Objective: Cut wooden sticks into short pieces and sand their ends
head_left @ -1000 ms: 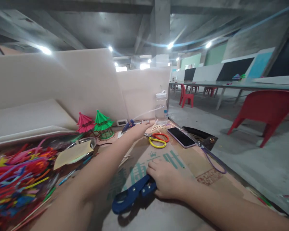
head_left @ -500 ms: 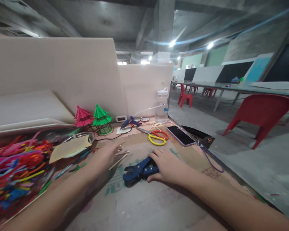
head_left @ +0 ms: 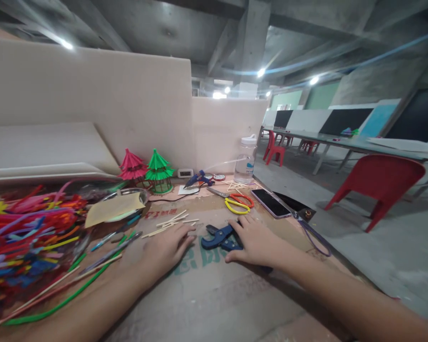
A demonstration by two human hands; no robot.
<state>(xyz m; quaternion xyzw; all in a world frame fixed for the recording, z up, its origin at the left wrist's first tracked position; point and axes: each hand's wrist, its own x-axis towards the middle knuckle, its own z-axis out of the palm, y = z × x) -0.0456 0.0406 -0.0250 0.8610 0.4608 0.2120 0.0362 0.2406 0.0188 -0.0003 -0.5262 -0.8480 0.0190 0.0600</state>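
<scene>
Our right hand [head_left: 257, 242] rests its fingers over the blue cutters [head_left: 219, 236] mid-table; our left hand [head_left: 166, 248] lies flat, fingers released, beside the sticks [head_left: 171, 222].

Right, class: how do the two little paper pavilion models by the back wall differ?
The pink pavilion stands left and sits lower; the green pavilion stands right and rises taller, with a green cage-like base that shows. The pink one's base is hard to make out. Both have pleated, tiered roofs and stand upright, side by side.

Bare concrete ceiling [head_left: 157, 23] with spot lights [head_left: 260, 72]; pale partition boards [head_left: 103, 99] behind the surface; grey floor [head_left: 395, 247]; red chair [head_left: 378, 183] right; long table [head_left: 342, 140] beyond.
</scene>
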